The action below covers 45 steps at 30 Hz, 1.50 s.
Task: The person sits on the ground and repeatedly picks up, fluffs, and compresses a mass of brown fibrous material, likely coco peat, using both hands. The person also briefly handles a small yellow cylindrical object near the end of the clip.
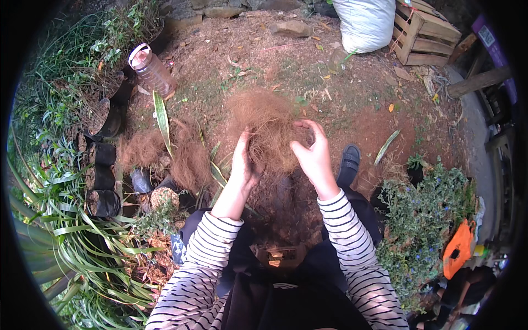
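Observation:
A loose, brown tangle of plant fibre, like coconut coir [266, 123], is held up between my two hands above the soil. My left hand [244, 159] cups its left side, palm inward, with the fingertips partly hidden by the strands. At the right side, my right hand [312, 148] curls its thumb and fingers around the edge of the same bundle. More fibre clumps [189, 159] lie on the ground to the left, beside a variegated long leaf [161, 117].
A pink-lidded water bottle [152, 72] stands at upper left, near black plant bags [105, 165]. Farther off are a white sack [365, 24] and a wooden crate [427, 35]. A flowering plant [420, 231] and an orange bag [458, 249] are at right.

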Available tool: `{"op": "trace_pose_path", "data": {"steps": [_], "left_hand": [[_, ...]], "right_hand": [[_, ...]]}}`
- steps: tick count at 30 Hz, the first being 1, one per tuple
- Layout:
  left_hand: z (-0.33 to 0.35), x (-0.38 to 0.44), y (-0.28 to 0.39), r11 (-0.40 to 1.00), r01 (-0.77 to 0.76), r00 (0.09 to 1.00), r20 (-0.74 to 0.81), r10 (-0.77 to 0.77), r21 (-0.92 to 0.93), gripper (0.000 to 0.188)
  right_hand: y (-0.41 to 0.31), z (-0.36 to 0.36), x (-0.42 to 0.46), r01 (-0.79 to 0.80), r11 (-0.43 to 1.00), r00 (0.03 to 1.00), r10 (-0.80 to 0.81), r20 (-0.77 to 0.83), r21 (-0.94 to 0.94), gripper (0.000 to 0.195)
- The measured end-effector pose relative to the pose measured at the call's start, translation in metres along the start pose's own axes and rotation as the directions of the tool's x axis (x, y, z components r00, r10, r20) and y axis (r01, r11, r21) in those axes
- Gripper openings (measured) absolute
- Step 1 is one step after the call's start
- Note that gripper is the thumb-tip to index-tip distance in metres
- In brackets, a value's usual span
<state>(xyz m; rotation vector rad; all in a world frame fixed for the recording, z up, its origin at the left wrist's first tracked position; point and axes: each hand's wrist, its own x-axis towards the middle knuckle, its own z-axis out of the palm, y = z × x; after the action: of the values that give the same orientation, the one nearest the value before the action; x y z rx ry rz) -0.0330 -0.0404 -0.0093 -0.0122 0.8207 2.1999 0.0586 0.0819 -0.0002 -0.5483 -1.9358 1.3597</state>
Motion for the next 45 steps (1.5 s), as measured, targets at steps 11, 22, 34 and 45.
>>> {"op": "trace_pose_path", "data": {"steps": [11, 22, 34, 45], "left_hand": [[0.007, -0.010, 0.008, 0.996, 0.054, 0.998, 0.020, -0.056, 0.070, 0.041], [-0.015, 0.012, -0.011, 0.941, -0.211, 0.977, 0.064, 0.201, 0.266, 0.067], [-0.043, -0.003, 0.002, 0.990, 0.093, 0.916, 0.381, -0.128, 0.109, 0.077], [0.014, -0.012, -0.003, 0.966, 0.172, 0.985, -0.055, -0.165, 0.194, 0.045]], "right_hand": [[0.009, -0.006, 0.006, 0.023, 0.987, 1.000, -0.025, 0.009, 0.156, 0.042], [-0.038, 0.000, -0.003, 0.677, 0.642, 0.718, -0.683, 0.134, -0.361, 0.029], [-0.027, -0.007, -0.003, 0.440, 0.804, 0.855, -0.239, 0.460, -0.400, 0.086], [-0.023, -0.017, -0.004, 0.469, 0.780, 0.856, -0.286, 0.431, -0.414, 0.072]]}}
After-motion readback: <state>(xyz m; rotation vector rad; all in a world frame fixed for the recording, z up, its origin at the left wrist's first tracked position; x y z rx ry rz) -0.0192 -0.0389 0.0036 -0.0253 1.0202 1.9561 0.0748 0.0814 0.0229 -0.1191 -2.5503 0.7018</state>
